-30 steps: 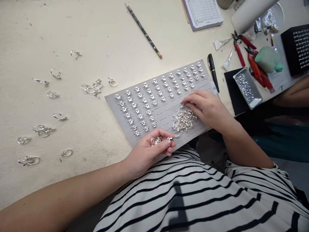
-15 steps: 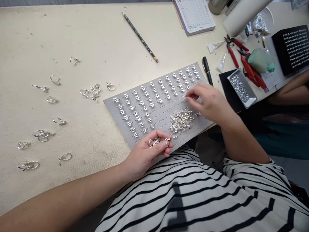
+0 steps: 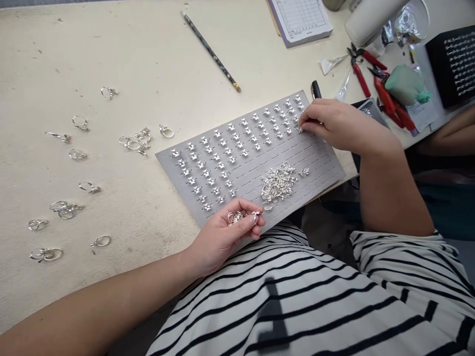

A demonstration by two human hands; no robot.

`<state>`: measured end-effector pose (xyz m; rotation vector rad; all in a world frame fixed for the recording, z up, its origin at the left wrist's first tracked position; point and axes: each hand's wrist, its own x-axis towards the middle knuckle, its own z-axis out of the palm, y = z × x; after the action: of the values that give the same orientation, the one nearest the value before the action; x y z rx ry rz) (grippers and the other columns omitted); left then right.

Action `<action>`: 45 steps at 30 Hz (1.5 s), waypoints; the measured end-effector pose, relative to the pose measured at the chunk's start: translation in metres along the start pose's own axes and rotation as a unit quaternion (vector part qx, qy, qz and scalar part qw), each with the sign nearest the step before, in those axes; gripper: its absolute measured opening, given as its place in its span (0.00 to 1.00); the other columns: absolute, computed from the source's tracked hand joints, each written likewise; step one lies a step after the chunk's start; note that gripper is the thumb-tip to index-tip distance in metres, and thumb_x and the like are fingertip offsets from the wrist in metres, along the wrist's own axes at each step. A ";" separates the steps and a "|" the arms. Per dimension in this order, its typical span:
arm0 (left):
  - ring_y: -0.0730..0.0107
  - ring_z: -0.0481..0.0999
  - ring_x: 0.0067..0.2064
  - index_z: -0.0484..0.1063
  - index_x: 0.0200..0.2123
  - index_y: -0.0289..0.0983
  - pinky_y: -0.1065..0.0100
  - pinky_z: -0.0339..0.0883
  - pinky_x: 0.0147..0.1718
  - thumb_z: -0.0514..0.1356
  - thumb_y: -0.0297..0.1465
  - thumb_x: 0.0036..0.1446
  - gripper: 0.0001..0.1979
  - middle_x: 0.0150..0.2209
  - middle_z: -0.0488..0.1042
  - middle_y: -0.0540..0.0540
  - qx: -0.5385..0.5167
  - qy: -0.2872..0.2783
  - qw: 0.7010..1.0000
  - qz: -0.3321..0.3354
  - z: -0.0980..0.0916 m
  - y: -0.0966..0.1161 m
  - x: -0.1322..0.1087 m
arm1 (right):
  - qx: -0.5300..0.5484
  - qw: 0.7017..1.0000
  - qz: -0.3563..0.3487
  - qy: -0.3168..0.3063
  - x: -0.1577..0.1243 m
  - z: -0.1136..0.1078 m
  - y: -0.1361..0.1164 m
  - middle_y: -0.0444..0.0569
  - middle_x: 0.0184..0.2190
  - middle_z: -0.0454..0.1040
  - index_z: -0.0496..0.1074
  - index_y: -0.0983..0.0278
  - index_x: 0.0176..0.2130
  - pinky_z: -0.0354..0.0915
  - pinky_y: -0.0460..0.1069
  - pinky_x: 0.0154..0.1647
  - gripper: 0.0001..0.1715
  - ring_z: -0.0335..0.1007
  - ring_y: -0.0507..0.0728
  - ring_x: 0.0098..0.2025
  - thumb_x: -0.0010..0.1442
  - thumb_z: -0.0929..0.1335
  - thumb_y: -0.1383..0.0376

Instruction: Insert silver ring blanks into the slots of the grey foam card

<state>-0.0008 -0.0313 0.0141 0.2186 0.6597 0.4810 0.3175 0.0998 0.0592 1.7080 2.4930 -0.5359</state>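
Several silver rings [image 3: 237, 217] lie in the palm of my left hand [image 3: 232, 230], one of them pinched between thumb and forefinger at the near edge of a grey slotted board [image 3: 256, 178]. At the board's far right end, my right hand [image 3: 330, 123] has its thumb and forefinger pinched on a small silver ring [image 3: 301, 129] at a slot; the fingers partly cover it. Rows of set rings [image 3: 217, 157] stand along the board's far and left parts. A heap of loose rings [image 3: 280, 182] rests on the board between my hands.
Loose rings [image 3: 67, 208] are scattered on the table at left. Beyond the board lie a pencil [image 3: 211, 52], a notepad [image 3: 302, 22] and a black pen [image 3: 315, 90]. Red-handled pliers [image 3: 359, 79], a green pouch [image 3: 404, 85] and a black ring display [image 3: 451, 64] crowd the right, near another person's arm [image 3: 451, 133].
My right hand has moved right and away from me along the board, from the inner slots to its right end. My left hand keeps nearly the same place with its rings.
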 end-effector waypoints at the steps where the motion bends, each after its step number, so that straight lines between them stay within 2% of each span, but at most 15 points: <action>1: 0.81 0.78 0.32 0.80 0.39 0.37 0.80 0.74 0.35 0.73 0.32 0.59 0.08 0.34 0.81 0.49 0.000 0.000 1.000 0.000 0.000 0.000 0.000 | -0.003 1.000 0.002 -0.001 0.001 -0.001 0.000 0.56 0.45 0.75 0.73 0.59 0.42 0.67 0.61 0.52 0.12 0.70 0.64 0.49 0.69 0.62 0.59; 9: 0.81 0.79 0.32 0.80 0.40 0.37 0.79 0.75 0.35 0.72 0.31 0.60 0.07 0.34 0.81 0.49 -0.001 0.003 1.000 0.001 -0.002 -0.001 0.000 | 0.008 0.998 0.022 0.053 0.004 0.005 -0.006 0.56 0.45 0.73 0.67 0.59 0.39 0.64 0.59 0.54 0.07 0.69 0.64 0.51 0.68 0.63 0.60; 13: 0.81 0.79 0.33 0.80 0.40 0.37 0.79 0.75 0.35 0.71 0.31 0.60 0.06 0.35 0.81 0.49 0.000 -0.003 1.000 0.004 -0.002 -0.002 0.000 | 0.021 0.996 0.034 0.077 0.001 0.007 -0.007 0.54 0.43 0.73 0.65 0.57 0.37 0.64 0.58 0.52 0.04 0.68 0.63 0.47 0.66 0.65 0.62; 18: 0.81 0.79 0.33 0.80 0.40 0.38 0.79 0.74 0.36 0.70 0.31 0.61 0.05 0.35 0.81 0.49 0.011 -0.002 1.000 0.002 -0.003 -0.002 0.000 | 0.051 0.991 0.059 0.106 -0.008 0.009 -0.010 0.54 0.46 0.74 0.68 0.57 0.40 0.64 0.58 0.53 0.06 0.68 0.61 0.47 0.69 0.64 0.59; 22: 0.80 0.78 0.33 0.79 0.40 0.38 0.79 0.74 0.36 0.71 0.31 0.60 0.06 0.35 0.81 0.49 0.009 0.006 1.000 -0.002 -0.003 -0.001 -0.001 | 0.091 0.983 0.121 0.104 -0.012 0.016 -0.012 0.52 0.43 0.76 0.71 0.56 0.39 0.66 0.59 0.49 0.09 0.68 0.60 0.43 0.68 0.67 0.54; 25: 0.80 0.78 0.33 0.79 0.40 0.37 0.78 0.74 0.35 0.71 0.31 0.60 0.06 0.35 0.81 0.49 0.008 0.007 1.000 -0.002 -0.002 -0.001 -0.001 | 0.114 0.976 0.150 0.110 -0.012 0.021 -0.011 0.51 0.44 0.77 0.73 0.55 0.39 0.66 0.60 0.49 0.11 0.68 0.61 0.44 0.68 0.67 0.52; 31: 0.81 0.78 0.33 0.80 0.40 0.38 0.79 0.73 0.36 0.70 0.31 0.62 0.05 0.35 0.81 0.49 0.008 -0.003 1.000 -0.003 -0.003 -0.002 -0.001 | 0.112 0.976 0.140 0.124 -0.013 0.024 -0.009 0.51 0.45 0.77 0.74 0.54 0.40 0.67 0.62 0.50 0.12 0.69 0.62 0.45 0.69 0.65 0.51; 35: 0.80 0.78 0.33 0.79 0.40 0.38 0.78 0.73 0.36 0.70 0.31 0.61 0.06 0.35 0.81 0.49 0.008 -0.001 1.000 -0.004 -0.003 -0.001 -0.002 | 0.092 0.976 0.117 0.161 -0.026 0.023 -0.024 0.52 0.45 0.77 0.74 0.55 0.43 0.68 0.61 0.50 0.12 0.71 0.63 0.46 0.70 0.65 0.53; 37: 0.79 0.78 0.33 0.79 0.40 0.37 0.78 0.73 0.36 0.70 0.32 0.61 0.06 0.35 0.80 0.48 0.012 0.004 1.000 -0.006 -0.002 -0.001 -0.002 | 0.097 0.979 0.095 0.149 -0.036 0.023 -0.037 0.53 0.45 0.77 0.75 0.55 0.44 0.69 0.60 0.49 0.13 0.72 0.63 0.46 0.70 0.64 0.53; 41: 0.79 0.77 0.33 0.79 0.41 0.37 0.77 0.73 0.35 0.70 0.32 0.61 0.07 0.35 0.80 0.48 0.017 0.011 1.000 -0.006 -0.001 0.000 -0.002 | 0.123 0.990 0.037 0.056 -0.052 0.025 -0.059 0.49 0.42 0.78 0.75 0.54 0.41 0.69 0.59 0.48 0.12 0.74 0.62 0.45 0.71 0.64 0.55; 45: 0.79 0.77 0.32 0.79 0.40 0.37 0.77 0.72 0.35 0.71 0.32 0.61 0.07 0.34 0.80 0.48 0.020 0.012 1.000 -0.003 -0.001 0.000 -0.002 | 0.102 0.994 0.039 0.030 -0.055 0.030 -0.068 0.49 0.39 0.78 0.75 0.55 0.39 0.70 0.58 0.46 0.10 0.74 0.61 0.43 0.69 0.67 0.56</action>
<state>-0.0026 -0.0324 0.0141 0.2488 0.6934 0.4647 0.2720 0.0192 0.0618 1.9102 2.4738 -0.7665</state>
